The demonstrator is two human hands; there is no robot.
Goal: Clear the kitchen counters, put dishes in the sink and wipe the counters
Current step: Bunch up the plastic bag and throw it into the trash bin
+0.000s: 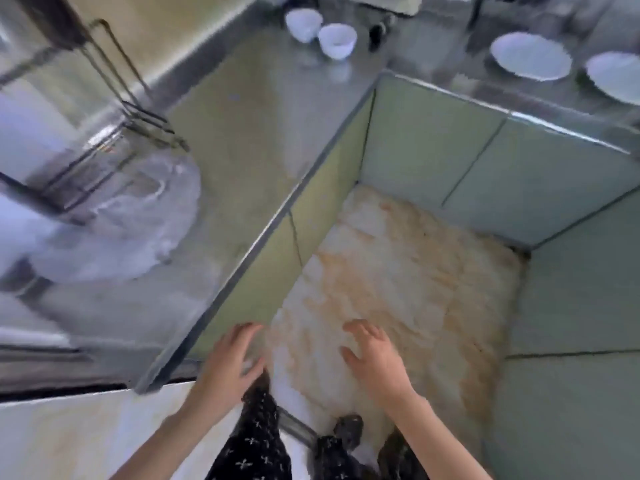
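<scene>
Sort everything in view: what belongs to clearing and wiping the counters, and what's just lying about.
Job: left bowl, right bowl, left plate, right plate, steel counter.
Lying about: wire rack, clear plastic beneath it, floor tiles.

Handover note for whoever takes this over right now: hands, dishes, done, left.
Left hand: open, empty, by the counter edge. Right hand: open, empty, over the floor.
Left bowl and right bowl sit on the counter at the far corner; left plate and right plate sit on the counter run at far right.
Done: nothing visible.
Left: all four dishes to the sink (not identifiable in this blurred frame), then wipe.
</scene>
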